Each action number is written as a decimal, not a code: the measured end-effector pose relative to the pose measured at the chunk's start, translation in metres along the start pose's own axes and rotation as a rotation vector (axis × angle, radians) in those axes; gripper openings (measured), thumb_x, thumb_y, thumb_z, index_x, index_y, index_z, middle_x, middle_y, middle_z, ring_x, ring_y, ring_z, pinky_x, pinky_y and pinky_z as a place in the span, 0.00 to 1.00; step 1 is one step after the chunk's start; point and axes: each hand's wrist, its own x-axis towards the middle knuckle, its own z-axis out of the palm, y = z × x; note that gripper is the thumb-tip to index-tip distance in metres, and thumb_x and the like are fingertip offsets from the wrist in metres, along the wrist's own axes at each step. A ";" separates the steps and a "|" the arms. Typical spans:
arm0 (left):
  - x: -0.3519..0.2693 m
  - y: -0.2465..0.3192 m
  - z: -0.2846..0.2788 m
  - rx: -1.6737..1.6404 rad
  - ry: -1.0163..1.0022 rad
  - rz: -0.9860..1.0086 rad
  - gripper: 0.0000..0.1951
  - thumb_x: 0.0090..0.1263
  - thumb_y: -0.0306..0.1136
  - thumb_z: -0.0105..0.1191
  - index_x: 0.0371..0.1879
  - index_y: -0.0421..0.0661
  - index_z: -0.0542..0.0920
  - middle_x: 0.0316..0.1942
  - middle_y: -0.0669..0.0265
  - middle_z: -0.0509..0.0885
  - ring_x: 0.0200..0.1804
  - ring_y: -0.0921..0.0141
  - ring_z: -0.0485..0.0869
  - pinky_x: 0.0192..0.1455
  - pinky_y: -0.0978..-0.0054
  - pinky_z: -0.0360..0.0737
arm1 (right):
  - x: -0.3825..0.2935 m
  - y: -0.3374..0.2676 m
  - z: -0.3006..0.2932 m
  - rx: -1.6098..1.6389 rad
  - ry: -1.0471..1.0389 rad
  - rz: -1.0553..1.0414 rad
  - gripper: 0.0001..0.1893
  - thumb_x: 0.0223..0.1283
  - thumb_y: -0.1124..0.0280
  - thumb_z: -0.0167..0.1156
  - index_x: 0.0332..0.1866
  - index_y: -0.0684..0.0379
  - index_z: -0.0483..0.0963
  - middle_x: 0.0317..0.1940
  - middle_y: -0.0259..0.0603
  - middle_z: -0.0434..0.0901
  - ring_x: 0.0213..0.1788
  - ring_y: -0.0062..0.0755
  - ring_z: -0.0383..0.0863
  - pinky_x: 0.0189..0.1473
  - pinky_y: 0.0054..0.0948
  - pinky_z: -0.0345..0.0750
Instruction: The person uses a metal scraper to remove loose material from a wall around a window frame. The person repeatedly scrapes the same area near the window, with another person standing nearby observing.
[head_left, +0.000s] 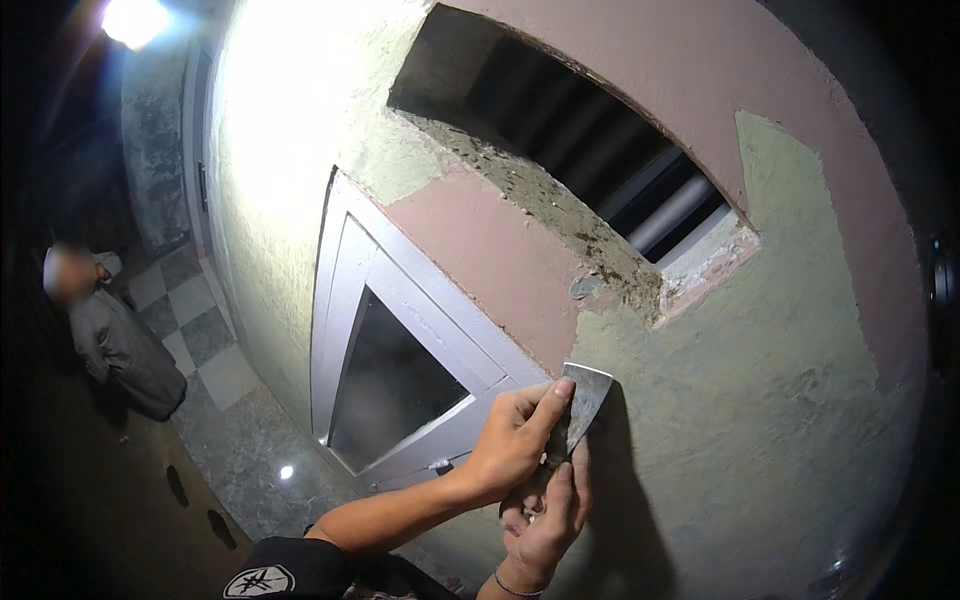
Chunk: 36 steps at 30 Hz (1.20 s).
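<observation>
Both of my hands are on a putty knife (587, 401), a scraper with a wide, worn metal blade pointing up. My left hand (510, 442) grips it from the left, its thumb along the lower blade. Below, my right hand (551, 517), with a beaded bracelet at the wrist, is around the handle, which the fingers mostly hide. The blade is close to a wall of pale green plaster (735, 405) and casts a shadow there; I cannot tell whether it touches. A ragged-edged area of pink paint (487, 240) lies above and left of the blade.
A recessed opening with a rough sill (555, 202) and dark bars is above. To the left stands a white-framed door (427, 322) with a glass pane. A bright lamp (135, 21) shines at upper left. A person in a long grey garment (135, 360) stands near the tiled floor (225, 375).
</observation>
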 end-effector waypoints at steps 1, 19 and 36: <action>0.001 0.000 0.000 -0.007 -0.002 0.044 0.23 0.82 0.47 0.45 0.29 0.41 0.79 0.24 0.78 0.73 0.28 0.84 0.66 0.27 0.81 0.65 | 0.001 0.000 0.000 -0.018 0.000 -0.003 0.27 0.71 0.63 0.45 0.69 0.71 0.64 0.19 0.27 0.65 0.15 0.12 0.59 0.12 0.17 0.56; 0.003 -0.001 -0.002 -0.050 0.003 0.073 0.23 0.82 0.48 0.45 0.30 0.41 0.79 0.23 0.77 0.74 0.27 0.84 0.67 0.26 0.81 0.65 | 0.002 0.000 0.003 -0.020 0.010 0.022 0.27 0.71 0.64 0.47 0.70 0.67 0.64 0.19 0.27 0.66 0.15 0.10 0.58 0.12 0.15 0.54; 0.003 0.004 -0.003 -0.009 -0.020 0.088 0.24 0.83 0.49 0.42 0.33 0.40 0.81 0.25 0.74 0.78 0.28 0.83 0.70 0.29 0.80 0.70 | 0.003 -0.001 0.005 0.037 -0.021 0.012 0.27 0.71 0.64 0.47 0.72 0.64 0.63 0.20 0.25 0.62 0.17 0.11 0.56 0.13 0.14 0.53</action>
